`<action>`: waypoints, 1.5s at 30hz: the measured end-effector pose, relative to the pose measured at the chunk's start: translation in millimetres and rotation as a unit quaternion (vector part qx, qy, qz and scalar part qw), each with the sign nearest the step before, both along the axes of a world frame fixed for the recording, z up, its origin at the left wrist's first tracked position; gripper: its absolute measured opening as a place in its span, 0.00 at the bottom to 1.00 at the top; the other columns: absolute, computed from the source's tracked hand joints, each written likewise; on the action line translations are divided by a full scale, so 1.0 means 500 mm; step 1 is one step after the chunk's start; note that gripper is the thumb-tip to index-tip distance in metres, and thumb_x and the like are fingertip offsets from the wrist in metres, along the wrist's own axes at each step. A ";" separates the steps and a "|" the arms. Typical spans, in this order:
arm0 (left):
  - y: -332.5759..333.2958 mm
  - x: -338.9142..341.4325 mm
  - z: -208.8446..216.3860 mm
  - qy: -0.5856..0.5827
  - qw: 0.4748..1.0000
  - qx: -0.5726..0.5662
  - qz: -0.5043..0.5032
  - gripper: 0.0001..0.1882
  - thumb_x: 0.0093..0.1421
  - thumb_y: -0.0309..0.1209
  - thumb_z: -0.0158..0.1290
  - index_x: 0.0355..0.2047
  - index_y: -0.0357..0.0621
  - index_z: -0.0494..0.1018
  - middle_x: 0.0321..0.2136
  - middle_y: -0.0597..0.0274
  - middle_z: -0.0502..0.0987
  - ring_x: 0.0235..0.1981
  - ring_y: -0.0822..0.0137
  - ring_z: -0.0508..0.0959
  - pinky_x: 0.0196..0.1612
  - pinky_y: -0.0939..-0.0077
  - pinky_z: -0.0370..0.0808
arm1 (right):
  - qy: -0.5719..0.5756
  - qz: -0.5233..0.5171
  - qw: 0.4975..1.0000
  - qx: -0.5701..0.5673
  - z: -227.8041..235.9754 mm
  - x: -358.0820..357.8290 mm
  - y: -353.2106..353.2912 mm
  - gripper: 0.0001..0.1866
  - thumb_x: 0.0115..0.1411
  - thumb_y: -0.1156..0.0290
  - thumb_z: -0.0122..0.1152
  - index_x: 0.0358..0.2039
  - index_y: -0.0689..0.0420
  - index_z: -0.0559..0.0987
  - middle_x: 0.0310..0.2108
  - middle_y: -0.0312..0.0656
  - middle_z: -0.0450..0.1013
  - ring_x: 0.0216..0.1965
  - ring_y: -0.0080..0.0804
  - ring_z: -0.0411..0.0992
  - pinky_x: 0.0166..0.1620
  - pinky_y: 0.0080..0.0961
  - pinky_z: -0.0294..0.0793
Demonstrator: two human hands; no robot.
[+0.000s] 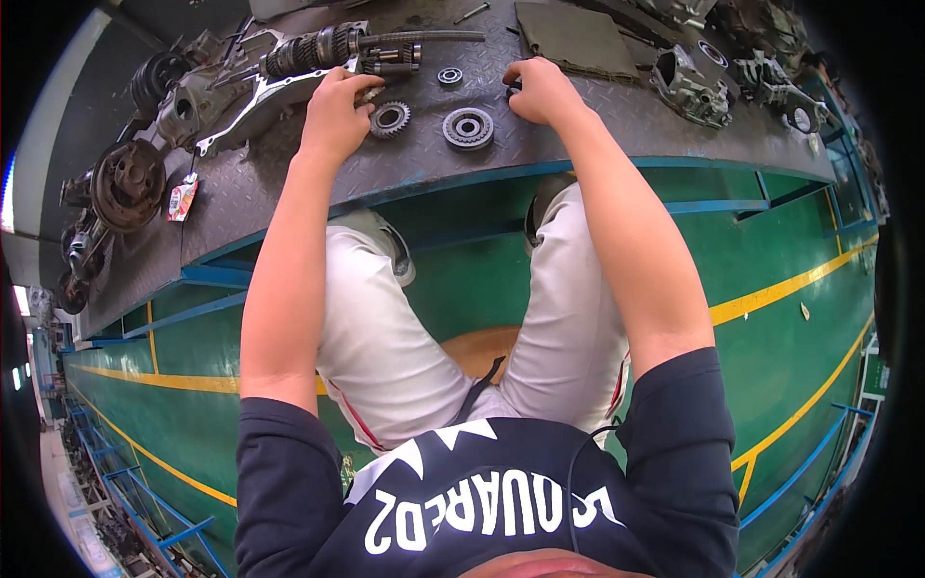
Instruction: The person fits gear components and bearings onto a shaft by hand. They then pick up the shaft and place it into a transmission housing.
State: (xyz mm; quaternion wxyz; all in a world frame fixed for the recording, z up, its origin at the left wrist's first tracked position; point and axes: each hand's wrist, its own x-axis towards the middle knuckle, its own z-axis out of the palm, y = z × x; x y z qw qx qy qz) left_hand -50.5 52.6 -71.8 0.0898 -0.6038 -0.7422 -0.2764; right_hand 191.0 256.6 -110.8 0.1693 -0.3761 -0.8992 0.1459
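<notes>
L hand [336,108], nr gear [377,125]; R hand [543,91], curled

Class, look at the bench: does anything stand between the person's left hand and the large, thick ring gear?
Yes: the smaller toothed gear lies between the left hand and the large ring gear.

Open lane here, between the right bare hand [545,94] and the grey cast-metal housing [689,96]! Ahead, a flat olive-brown sheet [575,40] closes it; toward the left bare hand [337,114], a thick toothed steel ring [468,142] and small round steel bearing [450,82] block the way!
</notes>
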 end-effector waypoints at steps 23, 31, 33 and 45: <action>0.008 -0.040 -0.049 -0.010 0.988 -0.149 -0.036 0.43 0.48 0.54 0.74 0.61 0.46 0.80 0.56 0.48 0.83 0.56 0.49 0.82 0.64 0.58 0.77 | -0.007 0.057 0.997 0.047 -0.059 -0.024 0.047 0.22 0.54 0.75 0.68 0.52 0.54 0.88 0.51 0.53 0.83 0.52 0.52 0.81 0.60 0.38 0.80; 0.003 -0.042 -0.022 -0.201 0.977 -0.039 -0.059 0.36 0.54 0.44 0.77 0.60 0.41 0.81 0.45 0.55 0.87 0.44 0.69 0.86 0.53 0.74 0.81 | -0.034 0.048 0.997 0.044 -0.038 -0.020 0.028 0.24 0.54 0.74 0.67 0.54 0.53 0.86 0.54 0.53 0.81 0.54 0.51 0.80 0.60 0.38 0.80; -0.003 -0.040 -0.014 -0.289 0.953 0.053 -0.066 0.36 0.56 0.43 0.76 0.61 0.38 0.80 0.48 0.55 0.87 0.45 0.67 0.86 0.56 0.75 0.80 | -0.038 0.015 0.998 0.047 -0.027 -0.024 -0.003 0.26 0.54 0.74 0.67 0.56 0.50 0.85 0.57 0.53 0.78 0.56 0.52 0.79 0.62 0.39 0.79; 0.011 0.001 0.030 -0.692 0.653 0.117 -0.285 0.31 0.70 0.53 0.61 0.58 0.36 0.76 0.49 0.49 0.84 0.52 0.57 0.85 0.56 0.62 0.83 | 0.409 0.281 0.865 -0.077 0.092 -0.109 -0.169 0.34 0.54 0.66 0.79 0.62 0.56 0.79 0.54 0.53 0.70 0.52 0.46 0.75 0.57 0.38 0.76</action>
